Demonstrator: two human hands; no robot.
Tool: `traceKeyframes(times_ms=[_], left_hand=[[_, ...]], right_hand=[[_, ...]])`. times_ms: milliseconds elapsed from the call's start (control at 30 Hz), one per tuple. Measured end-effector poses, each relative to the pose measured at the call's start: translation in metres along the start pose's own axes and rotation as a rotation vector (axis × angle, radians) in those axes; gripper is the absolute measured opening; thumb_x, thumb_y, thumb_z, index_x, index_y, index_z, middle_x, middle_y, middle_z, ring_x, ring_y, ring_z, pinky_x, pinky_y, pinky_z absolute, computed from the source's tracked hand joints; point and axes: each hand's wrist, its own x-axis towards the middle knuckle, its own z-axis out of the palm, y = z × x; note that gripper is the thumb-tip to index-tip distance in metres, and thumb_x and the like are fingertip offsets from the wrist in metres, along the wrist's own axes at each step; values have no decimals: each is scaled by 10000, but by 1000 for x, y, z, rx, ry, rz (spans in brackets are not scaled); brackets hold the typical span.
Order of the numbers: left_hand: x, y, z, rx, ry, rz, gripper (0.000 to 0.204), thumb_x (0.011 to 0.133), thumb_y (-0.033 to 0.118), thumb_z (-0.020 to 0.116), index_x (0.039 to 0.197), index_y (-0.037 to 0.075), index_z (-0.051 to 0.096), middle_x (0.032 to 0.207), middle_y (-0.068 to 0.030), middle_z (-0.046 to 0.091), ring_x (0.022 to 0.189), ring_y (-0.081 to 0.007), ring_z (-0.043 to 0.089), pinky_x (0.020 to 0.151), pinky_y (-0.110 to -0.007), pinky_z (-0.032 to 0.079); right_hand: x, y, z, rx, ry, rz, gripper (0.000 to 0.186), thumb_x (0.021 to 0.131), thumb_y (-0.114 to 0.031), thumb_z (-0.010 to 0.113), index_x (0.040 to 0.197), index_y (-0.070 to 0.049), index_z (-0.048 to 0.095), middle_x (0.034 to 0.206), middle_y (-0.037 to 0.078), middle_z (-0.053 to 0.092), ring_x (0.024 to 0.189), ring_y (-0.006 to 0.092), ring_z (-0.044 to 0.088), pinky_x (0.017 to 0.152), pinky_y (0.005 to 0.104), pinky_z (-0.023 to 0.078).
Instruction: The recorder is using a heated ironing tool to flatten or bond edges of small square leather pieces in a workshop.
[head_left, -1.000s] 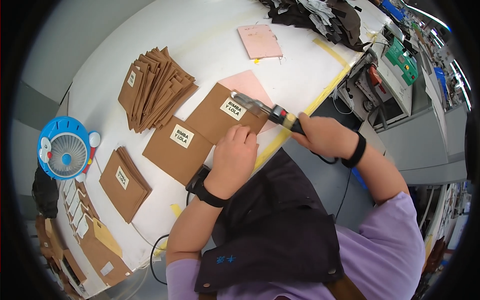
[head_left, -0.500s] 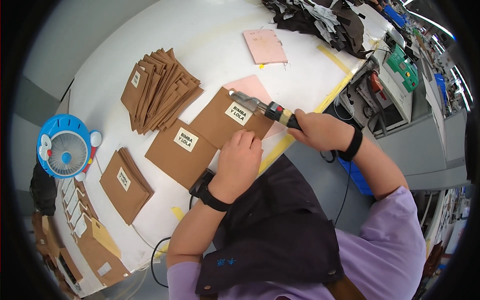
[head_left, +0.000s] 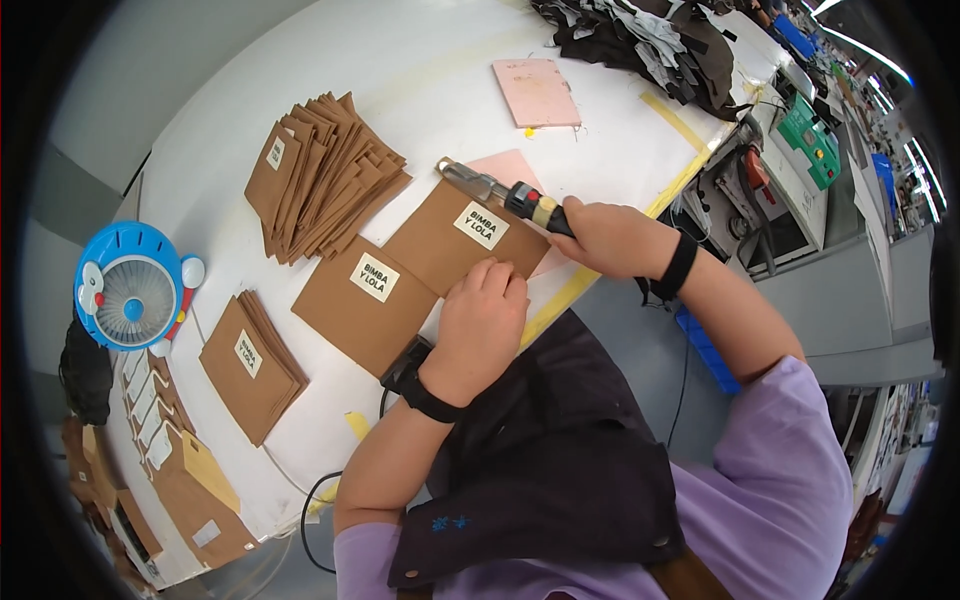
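Observation:
My right hand (head_left: 615,238) is wrapped round a hand tool (head_left: 505,195) with a dark handle, a pale band, a red button and a flat metal head. The metal head lies over the far corner of a brown flat piece (head_left: 425,235) with a cream label. My left hand (head_left: 485,305) rests on this piece's near edge, palm down, fingers lying on it. Beside it on the left is a second labelled brown piece (head_left: 345,315); their edges meet. A pink sheet (head_left: 505,165) shows partly from under the first piece.
A fanned stack of brown pieces (head_left: 325,180) and a smaller stack (head_left: 245,375) lie to the left. Beyond them stands a blue fan (head_left: 130,290). Farther off are a pink pad (head_left: 537,92) and dark scraps (head_left: 650,50). A green box (head_left: 808,140) stands at right.
My right hand has moved the tool left and away from me, its metal head now reaching past the brown piece's far corner. My left hand has stayed in place.

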Motion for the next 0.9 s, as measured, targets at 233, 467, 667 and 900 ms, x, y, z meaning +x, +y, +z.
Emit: traceKeyframes(times_ms=[233, 467, 667, 900], left_hand=[[-1, -1, -2, 10, 11, -15, 246, 848, 143, 749, 1056, 20, 701, 1153, -101, 657, 1144, -285, 618, 908, -392, 551], [0, -1, -4, 2, -3, -10, 233, 851, 141, 746, 1044, 19, 703, 1152, -107, 655, 1136, -296, 615, 920, -400, 542], [-1, 0, -6, 16, -45, -6, 281, 841, 146, 755, 1079, 13, 689, 1180, -108, 642, 1154, -300, 603, 921, -403, 538], [4, 12, -18, 97, -162, 6, 413, 820, 178, 775, 1176, 5, 657, 1268, -141, 621, 1204, -312, 585, 962, -404, 529]], right_hand=[[-64, 4, 5, 12, -53, 112, 400, 1020, -355, 574, 1093, 23, 467, 777, 247, 659, 720, 457, 659, 656, 520, 533], [-123, -3, 0, -34, -117, 216, 381, 1003, -338, 599, 1032, 21, 477, 719, 201, 657, 670, 417, 673, 610, 507, 542], [-63, 0, 6, -3, 52, 27, 377, 1001, -331, 600, 1040, 29, 493, 721, 213, 654, 695, 433, 667, 632, 508, 539], [2, 0, 8, 5, 96, -15, 404, 1002, -359, 586, 1025, 38, 517, 780, 233, 687, 740, 433, 683, 691, 497, 557]])
